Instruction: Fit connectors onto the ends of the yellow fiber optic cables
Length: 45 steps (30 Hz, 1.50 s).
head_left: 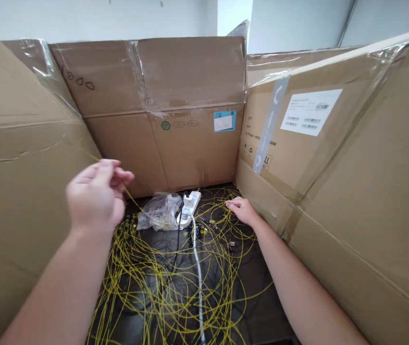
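Observation:
My left hand [97, 196] is raised above the floor with its fingers pinched on a thin yellow cable [134, 201] that runs down into the tangle. My right hand [242, 210] reaches low to the far right of the pile, fingers closed on yellow cable strands there. A big tangle of yellow cables [168, 278] covers the dark floor between my arms.
Tall cardboard walls wrapped in clear tape stand on the left [21, 191], at the back [161, 120] and on the right [351, 191]. A white power strip [189, 203] with a white cord [199, 282] lies at the back beside a crumpled clear plastic bag [158, 212].

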Each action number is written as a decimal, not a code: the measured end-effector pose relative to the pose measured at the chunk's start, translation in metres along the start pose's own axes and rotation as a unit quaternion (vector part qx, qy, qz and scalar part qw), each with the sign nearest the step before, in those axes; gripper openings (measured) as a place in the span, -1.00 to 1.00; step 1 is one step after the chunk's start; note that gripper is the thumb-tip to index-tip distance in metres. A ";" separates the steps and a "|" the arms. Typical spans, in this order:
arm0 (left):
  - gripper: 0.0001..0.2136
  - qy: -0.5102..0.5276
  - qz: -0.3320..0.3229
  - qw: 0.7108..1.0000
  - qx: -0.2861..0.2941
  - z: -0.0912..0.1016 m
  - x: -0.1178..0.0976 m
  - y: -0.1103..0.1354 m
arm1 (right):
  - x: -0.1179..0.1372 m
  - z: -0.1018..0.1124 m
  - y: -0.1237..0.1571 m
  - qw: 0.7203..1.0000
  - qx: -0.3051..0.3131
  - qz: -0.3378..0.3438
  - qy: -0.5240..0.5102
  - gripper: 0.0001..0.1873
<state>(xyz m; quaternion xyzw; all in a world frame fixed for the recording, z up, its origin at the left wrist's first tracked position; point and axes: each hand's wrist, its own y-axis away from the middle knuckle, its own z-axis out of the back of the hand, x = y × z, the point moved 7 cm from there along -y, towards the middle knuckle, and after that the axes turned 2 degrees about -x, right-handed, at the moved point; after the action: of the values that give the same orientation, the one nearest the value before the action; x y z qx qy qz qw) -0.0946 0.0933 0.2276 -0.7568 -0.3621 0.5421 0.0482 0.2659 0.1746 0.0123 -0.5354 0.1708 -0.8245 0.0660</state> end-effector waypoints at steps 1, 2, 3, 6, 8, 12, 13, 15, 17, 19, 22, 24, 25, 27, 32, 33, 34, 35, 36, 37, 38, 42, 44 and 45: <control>-0.93 -0.031 0.023 0.998 0.053 -0.015 0.011 0.014 | 0.002 0.001 0.000 1.000 -0.014 0.015 0.010 -0.71; -0.89 -0.065 0.046 0.991 0.109 -0.030 0.023 0.029 | 0.004 0.002 0.000 0.999 -0.026 0.027 0.019 -0.70; -0.86 -0.102 0.067 0.979 0.162 -0.045 0.036 0.045 | 0.005 0.002 0.001 0.998 -0.037 0.036 0.026 -0.70; -0.80 -0.230 0.092 0.925 0.289 -0.083 0.076 0.085 | 0.008 0.002 0.004 0.996 -0.053 0.059 0.036 -0.69; -0.81 -0.271 0.081 0.897 0.340 -0.104 0.101 0.103 | 0.009 0.002 0.006 0.995 -0.052 0.071 0.036 -0.71; -0.86 -0.336 0.126 0.851 0.384 -0.127 0.158 0.124 | 0.012 -0.001 0.007 0.995 -0.039 0.089 0.036 -0.75; -0.85 -0.343 0.140 0.846 0.383 -0.129 0.170 0.126 | 0.013 -0.001 0.007 0.995 -0.035 0.092 0.035 -0.75; -0.82 -0.350 0.157 0.841 0.380 -0.130 0.190 0.128 | 0.016 -0.002 0.008 0.994 -0.031 0.096 0.034 -0.77; -0.84 -0.352 0.167 0.836 0.386 -0.130 0.203 0.129 | 0.018 -0.002 0.008 0.994 -0.028 0.098 0.033 -0.79; -0.86 -0.351 0.172 0.831 0.396 -0.129 0.211 0.129 | 0.021 -0.001 0.009 0.994 -0.025 0.099 0.029 -0.80; -0.86 -0.346 0.174 0.830 0.401 -0.129 0.215 0.129 | 0.024 0.000 0.011 0.994 -0.022 0.102 0.020 -0.79; -0.85 -0.344 0.172 0.832 0.399 -0.129 0.216 0.128 | 0.025 0.001 0.012 0.994 -0.018 0.106 0.009 -0.77; -0.84 -0.344 0.171 0.833 0.398 -0.129 0.217 0.128 | 0.026 0.001 0.012 0.994 -0.017 0.109 0.002 -0.77; -0.83 -0.341 0.169 0.834 0.399 -0.129 0.218 0.127 | 0.027 0.002 0.013 0.993 -0.014 0.115 -0.010 -0.77; -0.84 -0.333 0.174 0.827 0.418 -0.130 0.221 0.127 | 0.031 0.001 0.013 0.991 -0.021 0.124 -0.036 -0.81; -0.84 -0.331 0.176 0.825 0.424 -0.130 0.221 0.128 | 0.031 0.002 0.013 0.991 -0.024 0.125 -0.041 -0.82; -0.82 -0.329 0.178 0.822 0.428 -0.130 0.221 0.128 | 0.031 0.002 0.013 0.991 -0.027 0.126 -0.047 -0.82; -0.81 -0.327 0.179 0.821 0.432 -0.130 0.221 0.129 | 0.031 0.002 0.013 0.990 -0.028 0.128 -0.051 -0.82; -0.80 -0.326 0.179 0.820 0.435 -0.130 0.220 0.130 | 0.030 0.001 0.013 0.990 -0.029 0.129 -0.056 -0.83; -0.80 -0.326 0.176 0.820 0.436 -0.131 0.220 0.130 | 0.030 0.001 0.013 0.989 -0.029 0.130 -0.060 -0.83; -0.81 -0.327 0.172 0.821 0.435 -0.131 0.220 0.130 | 0.029 0.001 0.013 0.989 -0.029 0.131 -0.063 -0.83; -0.86 -0.330 0.140 0.833 0.421 -0.131 0.219 0.126 | 0.029 0.000 0.014 0.989 -0.026 0.127 -0.070 -0.82; -0.87 -0.324 0.130 0.838 0.419 -0.132 0.219 0.125 | 0.030 0.000 0.014 0.990 -0.024 0.123 -0.070 -0.81; -0.87 -0.320 0.128 0.839 0.420 -0.132 0.219 0.124 | 0.030 0.000 0.015 0.990 -0.023 0.122 -0.069 -0.81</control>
<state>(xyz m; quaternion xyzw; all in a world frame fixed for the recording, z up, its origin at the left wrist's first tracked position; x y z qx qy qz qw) 0.1126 0.1757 0.0517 -0.4880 0.0055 0.8554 0.1733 0.2523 0.1523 0.0325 -0.5677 0.2492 -0.7670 0.1654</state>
